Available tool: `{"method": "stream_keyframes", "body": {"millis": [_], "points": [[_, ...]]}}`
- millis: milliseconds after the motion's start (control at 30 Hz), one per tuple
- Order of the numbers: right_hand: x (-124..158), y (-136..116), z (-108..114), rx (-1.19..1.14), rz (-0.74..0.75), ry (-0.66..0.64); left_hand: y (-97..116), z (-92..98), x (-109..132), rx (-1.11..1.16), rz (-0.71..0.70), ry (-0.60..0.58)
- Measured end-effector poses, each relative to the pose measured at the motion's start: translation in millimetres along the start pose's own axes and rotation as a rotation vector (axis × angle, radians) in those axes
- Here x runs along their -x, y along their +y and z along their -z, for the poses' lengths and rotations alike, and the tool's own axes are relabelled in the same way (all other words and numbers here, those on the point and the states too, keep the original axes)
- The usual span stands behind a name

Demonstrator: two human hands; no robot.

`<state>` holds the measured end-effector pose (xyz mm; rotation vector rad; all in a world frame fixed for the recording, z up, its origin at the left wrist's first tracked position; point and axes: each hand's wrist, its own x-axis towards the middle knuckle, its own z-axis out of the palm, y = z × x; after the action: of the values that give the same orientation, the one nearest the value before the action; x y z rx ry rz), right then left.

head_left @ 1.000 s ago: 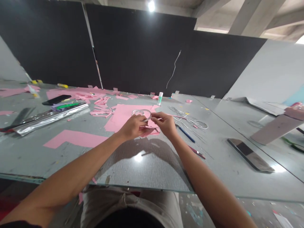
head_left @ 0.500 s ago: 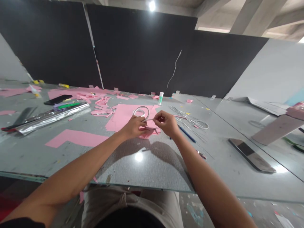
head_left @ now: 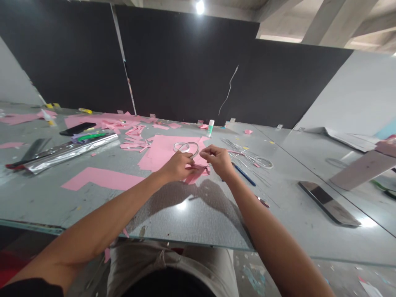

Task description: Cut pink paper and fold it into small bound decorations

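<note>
My left hand (head_left: 177, 166) is closed around a thin pale ring (head_left: 197, 147) that looks like a narrow roll of tape, its loop standing above the fingers. Under those same fingers is a folded piece of pink paper (head_left: 194, 176), with a thin dark and silvery bit at its right end that I cannot make out. My right hand (head_left: 218, 159) is just to the right, thumb and fingertips pinched together; whatever they pinch is too small to name. Behind the left hand, a white tape roll (head_left: 177, 145) lies on a stack of pink sheets (head_left: 157, 148).
A glue stick (head_left: 210, 128) stands beyond the sheets. To the right are a wire bundle (head_left: 258, 160), a blue pen (head_left: 244, 174) and a phone (head_left: 329, 203). To the left lie a foil roll (head_left: 72, 153), an L-shaped pink sheet (head_left: 102, 178) and pink scraps (head_left: 134, 131).
The ring in my left hand has tilted and shifted right. The pale strip that stretched between the hands no longer shows. The view has shifted slightly.
</note>
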<state>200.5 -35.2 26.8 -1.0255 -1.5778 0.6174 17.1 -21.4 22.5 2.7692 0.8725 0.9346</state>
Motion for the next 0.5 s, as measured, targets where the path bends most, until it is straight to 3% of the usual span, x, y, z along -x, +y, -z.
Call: {"method": "stream_keyframes", "body": {"millis": [133,300,433,500], "points": [[2.2,-0.3,-12.3,-0.300,-0.197,0.026,10.6,-0.7,-4.8,0.232,0.129,0.000],[-2.6,9.8,-11.8,-0.475,-0.289,0.148,11.3,-6.7,-6.7,0.381,0.219,0.007],[-10.9,26.5,17.1,-0.416,-0.255,0.401,-5.1,-12.2,-0.7,0.441,0.348,0.031],[-13.0,34.0,27.5,-0.238,-0.219,0.399,-17.0,-13.9,1.9,0.495,0.476,0.062]]}}
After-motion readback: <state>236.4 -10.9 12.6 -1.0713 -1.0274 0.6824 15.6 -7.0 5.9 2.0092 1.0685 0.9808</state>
